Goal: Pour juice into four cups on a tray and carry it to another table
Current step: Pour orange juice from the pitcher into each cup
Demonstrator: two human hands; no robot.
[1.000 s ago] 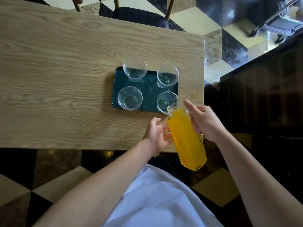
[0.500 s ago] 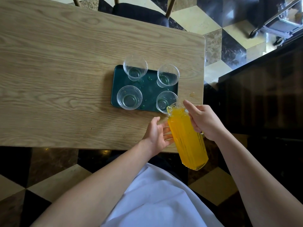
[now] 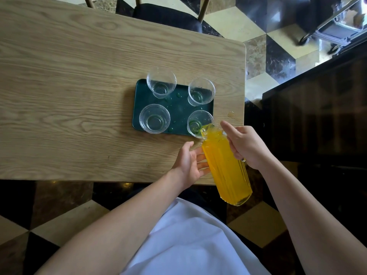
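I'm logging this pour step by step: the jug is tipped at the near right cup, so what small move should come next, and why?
Probably tip the jug a little further. Its spout sits over the rim of the near right cup, yet all four cups look empty. The right hand grips the handle and the left hand steadies the side, so the tilt is under control.

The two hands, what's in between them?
The head view shows the tilted pitcher of orange juice between the left hand and the right hand.

left of tray [image 3: 139,108]: bare table [image 3: 69,96], open passage
on tray: four cups [image 3: 154,119] crowd it
near-right corner: tilted jug [image 3: 224,165], both hands block
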